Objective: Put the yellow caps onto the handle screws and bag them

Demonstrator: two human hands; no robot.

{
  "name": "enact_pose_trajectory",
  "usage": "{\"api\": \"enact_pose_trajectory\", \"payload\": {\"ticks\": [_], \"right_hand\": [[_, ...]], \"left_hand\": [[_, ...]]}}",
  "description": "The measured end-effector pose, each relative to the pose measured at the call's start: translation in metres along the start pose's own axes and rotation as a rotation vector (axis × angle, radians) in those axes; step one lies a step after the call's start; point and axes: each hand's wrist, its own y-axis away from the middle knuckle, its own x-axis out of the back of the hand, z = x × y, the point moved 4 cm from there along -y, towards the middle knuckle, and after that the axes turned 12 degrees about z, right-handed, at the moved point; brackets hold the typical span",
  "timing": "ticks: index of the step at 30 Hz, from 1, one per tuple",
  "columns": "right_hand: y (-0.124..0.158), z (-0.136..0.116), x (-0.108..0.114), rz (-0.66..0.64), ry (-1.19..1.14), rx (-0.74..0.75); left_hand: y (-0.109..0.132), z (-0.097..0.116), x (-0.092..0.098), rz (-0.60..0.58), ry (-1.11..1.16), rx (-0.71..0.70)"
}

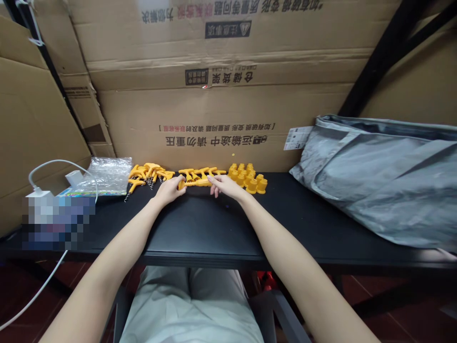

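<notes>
Toward the back of the black table (pixel 210 228), both my hands are at a row of yellow T-handled corkscrews (pixel 202 172). My left hand (pixel 170 191) is closed on a yellow corkscrew at the left end of the row's front. My right hand (pixel 228 186) pinches the right end of a yellow piece (pixel 198 183) lying crosswise between the hands, apparently another corkscrew. Left of my hands is a loose pile of yellow corkscrews (pixel 146 171) with bare metal spirals. Several yellow cup-shaped sleeves (pixel 251 183) stand grouped just right of my right hand.
A clear plastic bag (pixel 109 171), a white charger (pixel 40 202) with a cable and a blurred-out item (pixel 59 224) lie at the left. A large grey bag (pixel 385 176) fills the right side. Cardboard (pixel 221 109) walls the table's back.
</notes>
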Motion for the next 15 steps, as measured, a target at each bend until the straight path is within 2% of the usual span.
{"api": "enact_pose_trajectory", "payload": {"ticks": [3, 7, 10, 15], "right_hand": [[-0.0010, 0.0051, -0.0032, 0.010, 0.043, -0.065], [-0.0020, 0.0066, -0.0020, 0.039, 0.065, -0.046], [-0.0024, 0.0066, 0.0015, 0.054, -0.029, 0.002], [-0.0033, 0.0074, 0.0003, 0.000, -0.164, 0.039]], "left_hand": [[-0.0004, 0.0004, 0.0001, -0.002, 0.008, 0.010], [-0.0016, -0.0021, -0.0001, -0.004, 0.008, 0.024], [-0.0019, -0.0033, -0.0013, 0.001, 0.011, 0.018], [-0.0011, -0.0029, -0.0024, 0.040, 0.022, 0.001]]}}
